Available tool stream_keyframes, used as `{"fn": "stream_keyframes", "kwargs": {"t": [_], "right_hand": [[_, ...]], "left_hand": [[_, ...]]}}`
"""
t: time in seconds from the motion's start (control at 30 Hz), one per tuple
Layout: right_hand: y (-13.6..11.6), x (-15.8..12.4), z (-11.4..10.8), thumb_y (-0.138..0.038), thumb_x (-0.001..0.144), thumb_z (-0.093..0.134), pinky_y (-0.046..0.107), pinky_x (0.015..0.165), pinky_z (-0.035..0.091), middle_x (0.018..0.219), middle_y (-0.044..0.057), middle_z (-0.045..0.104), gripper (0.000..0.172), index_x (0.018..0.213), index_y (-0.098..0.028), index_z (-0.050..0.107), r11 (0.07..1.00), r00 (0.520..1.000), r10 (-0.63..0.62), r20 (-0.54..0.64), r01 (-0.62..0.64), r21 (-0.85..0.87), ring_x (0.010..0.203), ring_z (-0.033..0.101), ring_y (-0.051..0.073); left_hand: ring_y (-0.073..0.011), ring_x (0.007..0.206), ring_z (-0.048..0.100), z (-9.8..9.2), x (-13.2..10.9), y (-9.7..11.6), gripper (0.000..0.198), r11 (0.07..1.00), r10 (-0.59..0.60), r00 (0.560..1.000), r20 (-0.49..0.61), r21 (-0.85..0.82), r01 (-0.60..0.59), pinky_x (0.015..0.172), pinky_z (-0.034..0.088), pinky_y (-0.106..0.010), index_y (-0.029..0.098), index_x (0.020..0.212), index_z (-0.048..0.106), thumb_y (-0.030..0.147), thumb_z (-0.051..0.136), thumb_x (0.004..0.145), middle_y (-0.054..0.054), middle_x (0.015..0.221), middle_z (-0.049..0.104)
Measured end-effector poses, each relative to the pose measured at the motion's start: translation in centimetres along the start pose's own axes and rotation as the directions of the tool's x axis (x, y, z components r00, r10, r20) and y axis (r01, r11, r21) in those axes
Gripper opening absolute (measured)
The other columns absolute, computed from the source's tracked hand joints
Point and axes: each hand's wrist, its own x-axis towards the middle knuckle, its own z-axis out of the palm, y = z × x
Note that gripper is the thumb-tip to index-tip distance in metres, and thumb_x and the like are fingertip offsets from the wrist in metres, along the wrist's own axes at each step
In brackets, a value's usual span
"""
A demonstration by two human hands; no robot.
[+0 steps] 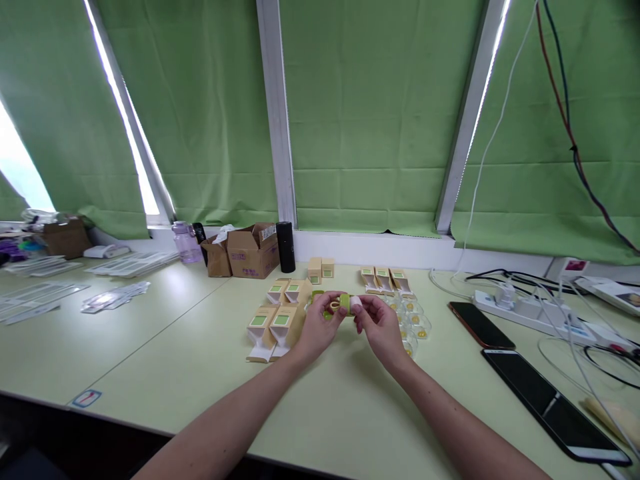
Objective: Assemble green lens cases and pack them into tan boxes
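Note:
Both hands meet over the middle of the table around a small green-and-white item [345, 304] with a tan loop at its left end. My left hand [320, 325] pinches its green part, while the fingers of my right hand [383, 328] close on its white end. Its exact kind is too small to make out. Just left of my left hand stand several small tan boxes [283, 319] with green labels and open flaps. Behind my right hand lie clear plastic shells [420, 325] with yellow centres, partly hidden by the hand.
Behind are more tan boxes [383, 277], two closed small boxes [315, 268], a cardboard carton [253, 252] and a black cylinder [286, 247]. Two phones [550, 400] and a power strip [530, 313] with cables lie at right. Flat packets [115, 297] lie at left.

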Motion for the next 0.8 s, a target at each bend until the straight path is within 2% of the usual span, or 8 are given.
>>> {"fn": "stream_keyframes", "kwargs": {"t": [0.17, 0.3, 0.47, 0.53, 0.63, 0.73, 0.8], "right_hand": [[0.2, 0.2, 0.0, -0.062, 0.08, 0.079, 0.025, 0.05, 0.047, 0.074, 0.002, 0.068, 0.048, 0.095, -0.018, 0.068, 0.999, 1.0, 0.011, 0.005, -0.011, 0.038, 0.054, 0.054, 0.012], [0.3, 0.3, -0.1, -0.062, 0.078, 0.08, 0.025, 0.049, 0.047, 0.071, 0.001, 0.066, 0.048, 0.092, -0.018, 0.067, 0.999, 1.0, 0.019, 0.008, -0.019, 0.043, 0.053, 0.054, 0.012], [0.4, 0.2, -0.3, -0.058, 0.082, 0.079, 0.025, 0.051, 0.046, 0.069, -0.002, 0.063, 0.052, 0.115, -0.019, 0.068, 1.0, 1.0, -0.003, 0.025, 0.002, 0.027, 0.054, 0.053, 0.012], [0.4, 0.2, -0.3, -0.058, 0.083, 0.078, 0.025, 0.051, 0.045, 0.071, -0.001, 0.063, 0.049, 0.112, -0.019, 0.07, 1.0, 1.0, -0.009, 0.026, 0.009, 0.019, 0.055, 0.052, 0.012], [0.3, 0.1, -0.1, -0.056, 0.082, 0.08, 0.025, 0.051, 0.046, 0.075, 0.001, 0.065, 0.046, 0.106, -0.019, 0.069, 0.999, 1.0, -0.016, 0.002, 0.016, 0.039, 0.056, 0.053, 0.012], [0.3, 0.2, 0.0, -0.055, 0.079, 0.082, 0.025, 0.05, 0.047, 0.076, 0.0, 0.067, 0.046, 0.106, -0.021, 0.065, 0.995, 0.999, -0.015, -0.036, 0.018, 0.095, 0.056, 0.054, 0.012], [0.3, 0.2, 0.1, -0.055, 0.078, 0.083, 0.025, 0.05, 0.048, 0.076, -0.001, 0.068, 0.047, 0.104, -0.022, 0.063, 0.992, 0.998, -0.008, -0.059, 0.016, 0.122, 0.055, 0.054, 0.012]], "left_hand": [[-0.0223, 0.092, 0.067, 0.1, -0.1, -0.3, 0.064, 1.0, -0.013, 1.0, -0.015, 0.014, 0.013, 0.081, 0.057, -0.035, 0.017, 0.117, 0.069, 0.072, 0.066, 0.085, -0.013, 0.111, 0.068], [-0.0226, 0.092, 0.067, 0.1, -0.2, -0.5, 0.062, 0.997, -0.035, 0.999, -0.02, 0.065, 0.037, 0.083, 0.058, -0.038, 0.017, 0.123, 0.068, 0.067, 0.066, 0.087, -0.014, 0.116, 0.067], [-0.0233, 0.095, 0.067, 0.1, -0.3, 0.1, 0.058, 0.995, -0.055, 0.998, -0.001, 0.084, 0.055, 0.086, 0.058, -0.04, 0.019, 0.128, 0.068, 0.064, 0.064, 0.091, -0.013, 0.114, 0.065], [-0.023, 0.096, 0.067, 0.1, -0.4, 0.7, 0.057, 0.996, -0.049, 0.998, 0.026, 0.071, 0.047, 0.087, 0.058, -0.039, 0.021, 0.133, 0.064, 0.061, 0.062, 0.093, -0.012, 0.115, 0.065], [-0.0232, 0.103, 0.065, 0.1, -0.8, 1.5, 0.056, 0.997, 0.018, 1.0, 0.018, 0.074, -0.019, 0.092, 0.057, -0.04, 0.024, 0.142, 0.054, 0.053, 0.064, 0.095, -0.012, 0.12, 0.064], [-0.0256, 0.118, 0.06, 0.3, -1.4, 2.0, 0.056, 0.972, 0.155, 0.988, -0.01, 0.177, -0.151, 0.103, 0.053, -0.045, 0.028, 0.145, 0.048, 0.04, 0.068, 0.095, -0.012, 0.131, 0.058], [-0.0275, 0.127, 0.055, 0.5, -1.6, 2.3, 0.054, 0.942, 0.246, 0.969, 0.012, 0.231, -0.242, 0.107, 0.051, -0.048, 0.028, 0.145, 0.047, 0.033, 0.067, 0.095, -0.013, 0.138, 0.053]]}}
